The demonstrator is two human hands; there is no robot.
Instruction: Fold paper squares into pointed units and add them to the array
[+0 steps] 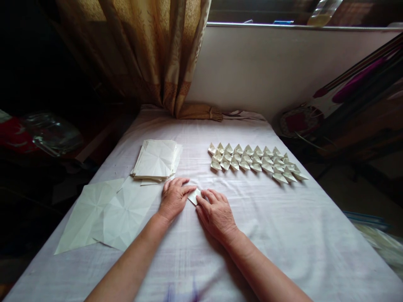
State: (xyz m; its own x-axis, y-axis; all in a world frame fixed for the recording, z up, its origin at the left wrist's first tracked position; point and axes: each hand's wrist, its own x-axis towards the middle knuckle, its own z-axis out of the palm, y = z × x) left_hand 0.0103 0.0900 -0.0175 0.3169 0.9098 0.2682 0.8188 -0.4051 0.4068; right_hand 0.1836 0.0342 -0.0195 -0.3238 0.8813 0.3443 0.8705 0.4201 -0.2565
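Note:
A small folded piece of white paper (194, 196) lies on the cloth between my two hands. My left hand (174, 197) has its fingers bent, with the fingertips and thumb at the paper's upper left side. From the right, my right hand (217, 212) grips the paper's other edge with curled fingers. Both hands partly cover the paper, so its full shape is hidden. Beyond my left hand is a stack of creased square sheets (155, 157). Two larger creased sheets (126, 214) lie flat and overlapping beside my left forearm.
Rows of small folded paper boats (252, 159) stand at the back right of the table, which has a pale cloth (267, 239). A gold curtain (151, 54) hangs onto its far edge. A bottle (324, 13) stands on the window ledge.

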